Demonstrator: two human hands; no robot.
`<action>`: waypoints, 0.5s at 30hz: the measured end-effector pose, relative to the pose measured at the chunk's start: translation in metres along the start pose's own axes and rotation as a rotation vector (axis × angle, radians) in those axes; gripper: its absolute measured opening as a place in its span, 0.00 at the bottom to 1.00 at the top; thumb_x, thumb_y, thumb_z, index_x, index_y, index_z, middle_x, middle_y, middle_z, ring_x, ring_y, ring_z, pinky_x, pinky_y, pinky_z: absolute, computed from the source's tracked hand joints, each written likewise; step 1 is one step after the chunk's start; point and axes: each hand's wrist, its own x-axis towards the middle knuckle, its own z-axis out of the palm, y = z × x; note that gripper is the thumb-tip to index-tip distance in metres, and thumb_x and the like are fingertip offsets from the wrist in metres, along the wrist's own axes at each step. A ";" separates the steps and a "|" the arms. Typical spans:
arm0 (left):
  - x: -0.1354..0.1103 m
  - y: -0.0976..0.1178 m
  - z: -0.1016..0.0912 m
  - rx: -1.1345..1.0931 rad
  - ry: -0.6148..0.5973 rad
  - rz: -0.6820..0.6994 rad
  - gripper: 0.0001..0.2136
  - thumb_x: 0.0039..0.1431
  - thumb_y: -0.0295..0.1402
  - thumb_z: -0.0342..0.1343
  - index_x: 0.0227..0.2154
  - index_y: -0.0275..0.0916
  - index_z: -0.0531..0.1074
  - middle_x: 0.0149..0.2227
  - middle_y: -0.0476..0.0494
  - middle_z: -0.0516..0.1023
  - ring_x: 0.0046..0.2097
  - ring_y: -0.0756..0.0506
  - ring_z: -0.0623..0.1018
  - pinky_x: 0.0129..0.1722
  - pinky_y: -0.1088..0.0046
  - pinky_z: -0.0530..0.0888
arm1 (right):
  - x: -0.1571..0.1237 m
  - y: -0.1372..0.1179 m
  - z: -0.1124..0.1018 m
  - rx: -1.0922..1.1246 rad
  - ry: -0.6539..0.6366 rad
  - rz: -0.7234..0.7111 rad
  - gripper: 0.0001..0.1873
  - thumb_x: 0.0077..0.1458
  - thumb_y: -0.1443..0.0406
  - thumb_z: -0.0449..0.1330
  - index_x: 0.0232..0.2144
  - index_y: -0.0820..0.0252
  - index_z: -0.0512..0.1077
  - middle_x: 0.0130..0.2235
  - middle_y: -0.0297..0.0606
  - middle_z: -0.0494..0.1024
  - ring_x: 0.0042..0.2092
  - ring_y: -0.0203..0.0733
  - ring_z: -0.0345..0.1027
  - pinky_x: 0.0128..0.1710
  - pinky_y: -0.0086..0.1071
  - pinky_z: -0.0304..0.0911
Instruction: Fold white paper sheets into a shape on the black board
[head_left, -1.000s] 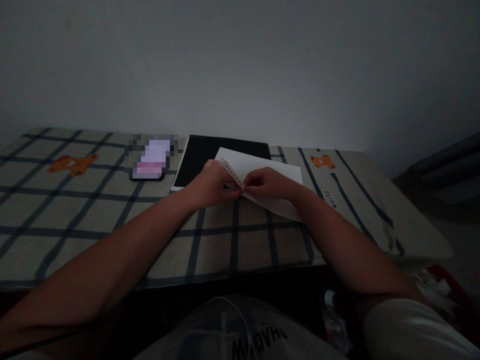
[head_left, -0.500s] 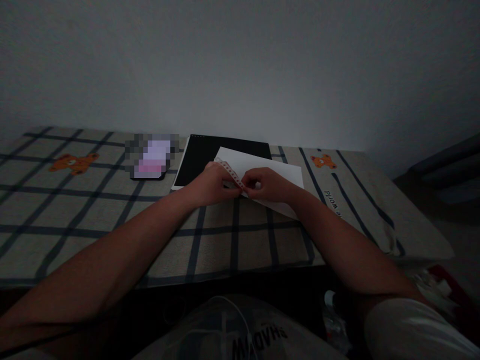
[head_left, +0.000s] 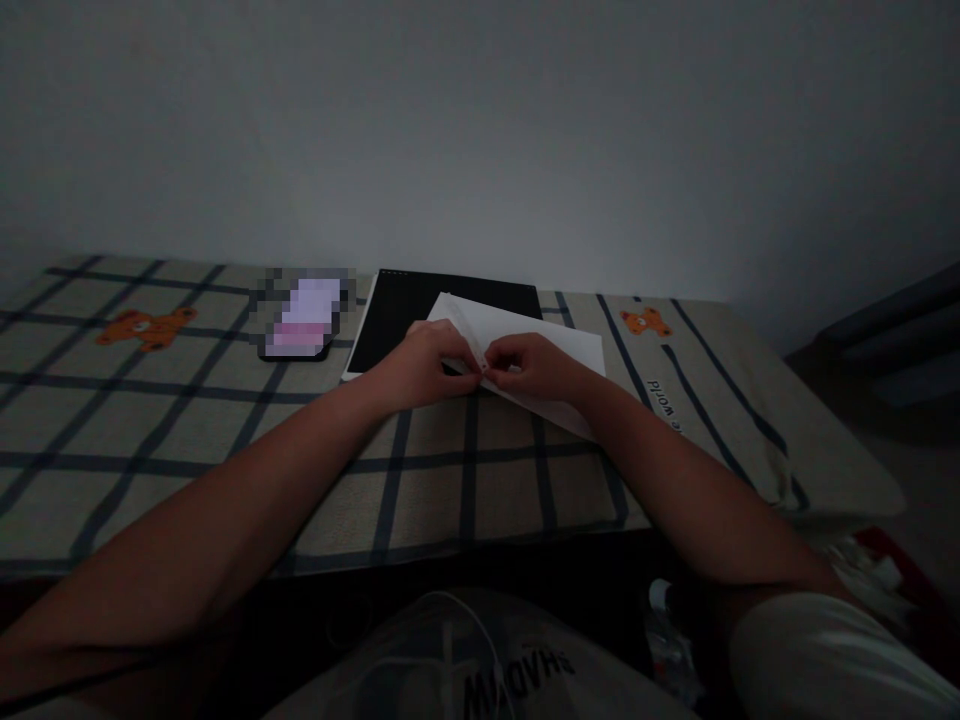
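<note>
A narrow pale strip (head_left: 468,330) slants over a white sheet of paper (head_left: 562,350), its near end between my two hands. My left hand (head_left: 429,366) pinches the strip from the left, thumb and forefinger together. Facing it, my right hand (head_left: 534,366) is closed in a pinch at the same near end, fingertips almost touching the left ones. The paper lies at an angle, partly over a dark flat board (head_left: 427,300) with a light edge. My right wrist and hand cover part of the sheet.
A phone (head_left: 304,318), its screen blurred out, lies left of the board. A checked cloth (head_left: 337,435) with bear prints covers the table, and a wall (head_left: 480,140) rises behind. Below the front edge at right is a clear plastic bottle (head_left: 667,630).
The strip has turned over: its red-dotted face showed before, and a plain pale side shows now. Both hands stay nearly in place, still pinching at its near end.
</note>
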 end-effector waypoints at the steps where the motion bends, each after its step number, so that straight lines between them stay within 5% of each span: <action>1: 0.000 -0.001 0.000 0.018 -0.004 0.000 0.04 0.50 0.34 0.61 0.30 0.43 0.80 0.33 0.47 0.81 0.40 0.45 0.78 0.44 0.66 0.70 | 0.000 0.001 0.000 0.012 -0.004 0.015 0.09 0.50 0.61 0.57 0.26 0.62 0.70 0.26 0.33 0.69 0.30 0.34 0.59 0.32 0.31 0.55; 15: -0.001 -0.002 0.002 0.099 0.024 0.002 0.04 0.50 0.36 0.62 0.29 0.44 0.79 0.32 0.47 0.79 0.41 0.43 0.76 0.50 0.58 0.62 | 0.001 0.007 -0.002 0.080 -0.039 0.064 0.12 0.51 0.57 0.57 0.26 0.61 0.69 0.26 0.33 0.69 0.30 0.35 0.60 0.31 0.31 0.55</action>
